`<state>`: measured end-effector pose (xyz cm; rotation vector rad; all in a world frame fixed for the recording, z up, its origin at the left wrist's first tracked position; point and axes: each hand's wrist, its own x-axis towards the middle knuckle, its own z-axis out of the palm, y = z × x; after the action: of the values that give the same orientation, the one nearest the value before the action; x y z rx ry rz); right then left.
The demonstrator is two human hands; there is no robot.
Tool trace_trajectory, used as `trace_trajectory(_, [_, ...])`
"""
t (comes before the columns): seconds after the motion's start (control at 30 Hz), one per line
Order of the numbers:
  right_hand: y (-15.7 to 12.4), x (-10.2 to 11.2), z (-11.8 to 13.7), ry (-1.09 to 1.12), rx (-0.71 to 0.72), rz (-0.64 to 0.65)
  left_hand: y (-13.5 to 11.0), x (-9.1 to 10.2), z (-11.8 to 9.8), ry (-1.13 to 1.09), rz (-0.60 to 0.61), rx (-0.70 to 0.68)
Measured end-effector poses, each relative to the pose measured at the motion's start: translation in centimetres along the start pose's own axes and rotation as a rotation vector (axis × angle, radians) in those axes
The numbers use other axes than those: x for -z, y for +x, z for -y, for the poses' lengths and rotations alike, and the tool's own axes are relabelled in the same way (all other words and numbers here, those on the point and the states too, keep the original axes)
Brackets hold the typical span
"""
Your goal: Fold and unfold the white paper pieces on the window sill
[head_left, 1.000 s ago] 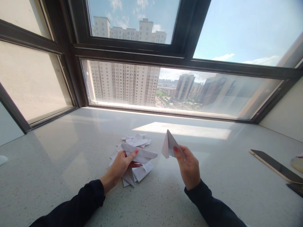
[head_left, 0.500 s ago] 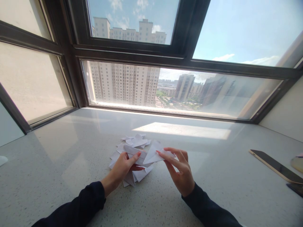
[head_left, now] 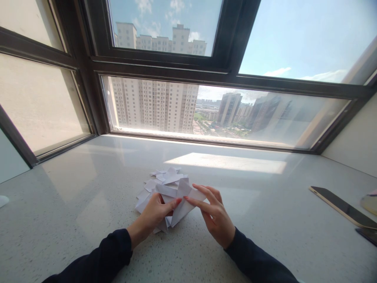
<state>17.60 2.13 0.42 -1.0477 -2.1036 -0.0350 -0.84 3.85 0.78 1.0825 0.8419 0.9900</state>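
White folded paper pieces (head_left: 172, 175) lie in a loose pile on the speckled counter, partly hidden behind my hands. My left hand (head_left: 154, 210) pinches one folded paper piece (head_left: 165, 190) between thumb and fingers, just above the pile. From the other side, my right hand (head_left: 216, 212) grips a second, pointed folded paper piece (head_left: 187, 202) with its fingertips. The two pieces overlap and touch near my left thumb; whether one is tucked into the other I cannot tell.
The pale speckled counter (head_left: 253, 236) runs up to a dark-framed window (head_left: 206, 141). A phone (head_left: 341, 206) rests at the right, beside a dark flat object (head_left: 368, 235) and a partly cut-off rounded item (head_left: 369, 203). A white object (head_left: 3, 201) shows at the left edge.
My right hand has moved left and slightly down, bringing its paper piece against the one in my left hand. That piece has turned, its point now facing down. The left hand has barely moved.
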Motion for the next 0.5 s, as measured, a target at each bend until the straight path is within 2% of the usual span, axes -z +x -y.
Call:
trace_trajectory(0.17, [0.17, 0.1, -0.12, 0.124, -0.113, -0.132, 0.11, 0.09, -0.08, 0.008, -0.077, 0.0])
trace_trajectory(0.27, [0.29, 0.09, -0.39, 0.188, -0.19, -0.186, 0.06, 0.07, -0.09, 0.052, -0.072, 0.009])
trace_trajectory(0.5, [0.21, -0.03, -0.39, 0.29, -0.31, -0.098, -0.41, -0.22, 0.29, 0.263, 0.026, -0.111])
